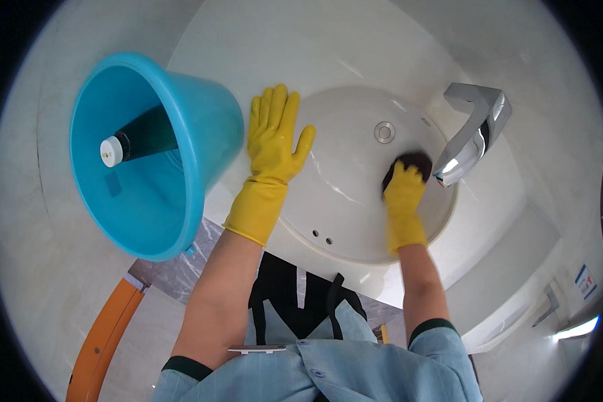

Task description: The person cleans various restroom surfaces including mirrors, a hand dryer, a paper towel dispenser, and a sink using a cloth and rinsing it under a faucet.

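My left hand (276, 140), in a yellow rubber glove, lies flat with its fingers straight on the white countertop (301, 45) at the basin's left rim; it holds nothing. Inside the white washbasin (341, 171), my right hand (405, 188), gloved the same way, presses a dark scouring pad or cloth (416, 162) to the bowl's right side. The pad is blurred and partly covered by my fingers. Just above and left of the pad is the round metal drain (384, 132). The spout of a chrome faucet (475, 135) reaches close to the pad's right side.
On the counter's left stands a blue plastic bucket (221, 115), holding a dark green bottle (148, 134) with a white cap. An orange door edge or panel (105, 341) is at lower left. A second white basin (512, 321) with its own faucet (547, 305) sits at lower right.
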Motion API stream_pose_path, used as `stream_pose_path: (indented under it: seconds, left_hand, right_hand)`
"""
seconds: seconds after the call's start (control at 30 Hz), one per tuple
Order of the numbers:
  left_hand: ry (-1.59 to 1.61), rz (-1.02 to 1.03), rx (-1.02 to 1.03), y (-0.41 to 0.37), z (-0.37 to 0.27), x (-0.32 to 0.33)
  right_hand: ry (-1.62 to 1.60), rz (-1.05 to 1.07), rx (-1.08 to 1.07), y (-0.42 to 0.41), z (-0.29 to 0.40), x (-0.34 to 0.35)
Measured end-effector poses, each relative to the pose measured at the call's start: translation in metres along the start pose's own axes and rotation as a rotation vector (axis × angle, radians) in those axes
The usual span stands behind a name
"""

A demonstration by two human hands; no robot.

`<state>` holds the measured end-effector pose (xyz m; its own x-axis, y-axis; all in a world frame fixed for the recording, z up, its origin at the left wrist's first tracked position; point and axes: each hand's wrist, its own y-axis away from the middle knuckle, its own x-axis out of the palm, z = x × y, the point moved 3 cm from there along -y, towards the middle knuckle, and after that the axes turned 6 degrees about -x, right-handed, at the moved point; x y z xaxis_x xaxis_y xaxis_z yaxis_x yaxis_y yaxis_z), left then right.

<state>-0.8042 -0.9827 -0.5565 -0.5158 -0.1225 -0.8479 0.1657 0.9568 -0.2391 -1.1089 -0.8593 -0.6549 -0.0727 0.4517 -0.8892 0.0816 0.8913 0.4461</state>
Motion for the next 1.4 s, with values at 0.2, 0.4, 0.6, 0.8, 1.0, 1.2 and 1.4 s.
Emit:
stream_pose_path:
  seconds: [0.2,0.4,0.6,0.8,1.0,1.2,1.4]
  left_hand:
    - [-0.011,0.002,-0.025,0.002,-0.004,-0.001]
    - [-0.060,-0.024,0.013,-0.004,-0.002,0.003]
    - [-0.046,0.006,0.017,-0.006,-0.013,0.006]
    - [-0.071,-0.026,0.002,-0.003,-0.013,-0.005]
    - [0.176,-0.087,-0.008,0.001,-0.032,0.003]
    - [0.743,0.536,-0.599,0.044,-0.114,0.032]
    - [1.375,1.129,-1.451,0.057,-0.167,0.072]
  right_hand:
    - [-0.609,0.277,-0.156,0.082,0.160,-0.033]
    - [-0.610,-0.064,-0.226,-0.074,0.202,-0.081]
    - [-0.895,-0.198,-0.003,-0.102,0.036,-0.019]
    - [-1.493,-0.171,-0.101,-0.074,-0.066,-0.005]
    - [-2.086,-0.003,-0.072,-0.084,-0.115,0.093]
    - [-1.723,-0.115,-0.166,-0.058,-0.063,0.011]
    - [-1.494,-0.282,0.151,-0.032,-0.044,-0.035]
